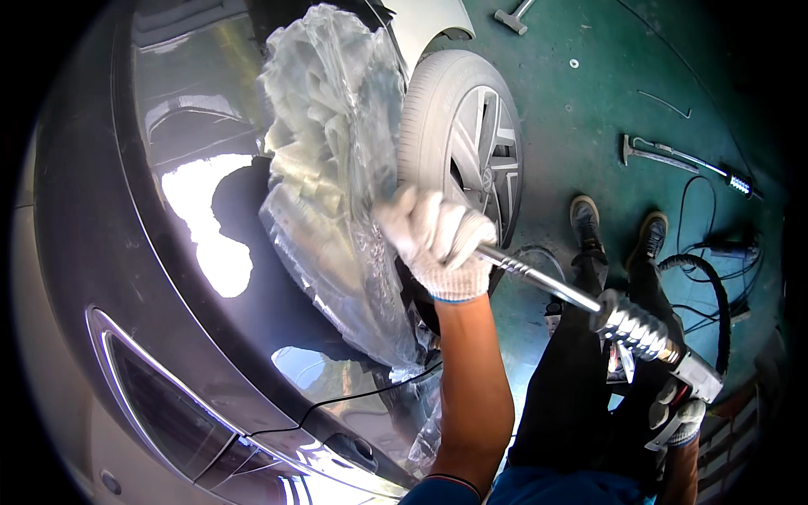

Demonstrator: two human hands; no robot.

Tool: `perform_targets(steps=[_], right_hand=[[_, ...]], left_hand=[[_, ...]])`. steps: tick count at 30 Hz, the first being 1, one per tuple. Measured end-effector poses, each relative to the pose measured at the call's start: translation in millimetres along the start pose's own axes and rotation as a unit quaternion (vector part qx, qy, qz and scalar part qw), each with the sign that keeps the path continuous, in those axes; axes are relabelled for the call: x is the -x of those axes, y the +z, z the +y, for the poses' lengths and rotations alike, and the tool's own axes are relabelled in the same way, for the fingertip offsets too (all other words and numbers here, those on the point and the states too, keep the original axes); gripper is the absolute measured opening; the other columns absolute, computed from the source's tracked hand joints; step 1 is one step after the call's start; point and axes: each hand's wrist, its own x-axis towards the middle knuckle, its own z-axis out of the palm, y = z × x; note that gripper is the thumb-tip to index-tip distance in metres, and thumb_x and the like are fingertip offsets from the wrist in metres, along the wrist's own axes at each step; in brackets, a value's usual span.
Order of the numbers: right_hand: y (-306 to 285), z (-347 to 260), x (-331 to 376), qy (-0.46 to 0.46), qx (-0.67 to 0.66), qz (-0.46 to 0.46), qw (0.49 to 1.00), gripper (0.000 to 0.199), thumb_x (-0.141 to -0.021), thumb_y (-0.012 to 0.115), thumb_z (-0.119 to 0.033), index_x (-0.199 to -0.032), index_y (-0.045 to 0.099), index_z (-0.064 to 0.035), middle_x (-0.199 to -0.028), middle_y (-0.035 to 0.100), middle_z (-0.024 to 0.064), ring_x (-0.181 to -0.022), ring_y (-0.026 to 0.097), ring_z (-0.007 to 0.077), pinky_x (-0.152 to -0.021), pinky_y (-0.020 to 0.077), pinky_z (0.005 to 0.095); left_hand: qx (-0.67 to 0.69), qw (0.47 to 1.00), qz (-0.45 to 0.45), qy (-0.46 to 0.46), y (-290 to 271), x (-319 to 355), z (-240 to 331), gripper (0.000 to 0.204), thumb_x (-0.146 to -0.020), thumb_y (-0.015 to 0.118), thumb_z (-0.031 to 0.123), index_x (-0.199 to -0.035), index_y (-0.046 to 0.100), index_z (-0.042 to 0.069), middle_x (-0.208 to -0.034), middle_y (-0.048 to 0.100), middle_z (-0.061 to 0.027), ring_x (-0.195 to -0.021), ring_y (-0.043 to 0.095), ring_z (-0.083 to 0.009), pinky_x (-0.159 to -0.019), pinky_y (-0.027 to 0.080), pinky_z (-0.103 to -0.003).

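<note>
A dent-puller slide hammer (pixel 635 328) with a long shiny rod and a ribbed metal weight slants across my legs. My left hand (pixel 442 240), in a white knit glove, is closed around the rod's far end, in front of the car wheel (pixel 484 143). At the lower right, my gloved right hand (pixel 682 418) grips the handle end of the same tool, partly in shadow. A thick black cable (pixel 715 290) runs near that handle. Crumpled clear plastic film (pixel 324 160) covers the dark car's body beside the wheel, left of my left hand.
The glossy dark car panel (pixel 227 295) fills the left side, with a thin black wire (pixel 337 400) lying across it. On the green floor (pixel 581 109) lie a hammer (pixel 512 21), another hammer (pixel 661 157), a second rod tool (pixel 715 168), a bent hook (pixel 669 105) and tangled cables.
</note>
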Motion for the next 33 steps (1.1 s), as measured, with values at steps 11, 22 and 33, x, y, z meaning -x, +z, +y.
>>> perform_targets(steps=[11, 22, 33], right_hand=[[-1.4, -11.8, -13.2, 0.028, -0.054, 0.002, 0.998, 0.04, -0.07, 0.067, -0.017, -0.096, 0.059, 0.0115, -0.068, 0.062, 0.0246, -0.048, 0.058, 0.0327, -0.045, 0.0507, 0.04], [5.2, -16.2, -11.7, 0.03, -0.054, -0.003, 0.998, 0.049, -0.068, 0.065, -0.019, -0.105, 0.054, 0.012, -0.073, 0.062, 0.0232, -0.05, 0.057, 0.0329, -0.048, 0.0484, 0.0415], [7.1, -22.9, -8.8, 0.028, -0.052, -0.018, 0.998, 0.042, -0.066, 0.063, -0.015, -0.095, 0.057, 0.0155, -0.076, 0.063, 0.0269, -0.05, 0.06, 0.0356, -0.048, 0.0528, 0.0423]], left_hand=[[-0.256, 0.903, 0.324, 0.117, 30.0, 3.4, -9.1, 0.024, -0.094, 0.065, 0.021, -0.081, 0.046, 0.02, -0.061, 0.034, 0.0081, -0.047, 0.029, -0.0045, -0.039, 0.027, -0.02], [-0.241, 0.918, 0.299, 0.098, 26.0, 7.3, -0.8, 0.018, -0.097, 0.062, 0.026, -0.097, 0.053, 0.011, -0.065, 0.035, 0.0058, -0.049, 0.032, -0.006, -0.042, 0.036, -0.022], [-0.131, 0.958, 0.251, 0.053, 24.3, 23.3, -17.5, 0.027, -0.1, 0.054, 0.031, -0.103, 0.056, 0.005, -0.066, 0.038, 0.0017, -0.054, 0.039, -0.0116, -0.05, 0.045, -0.025]])
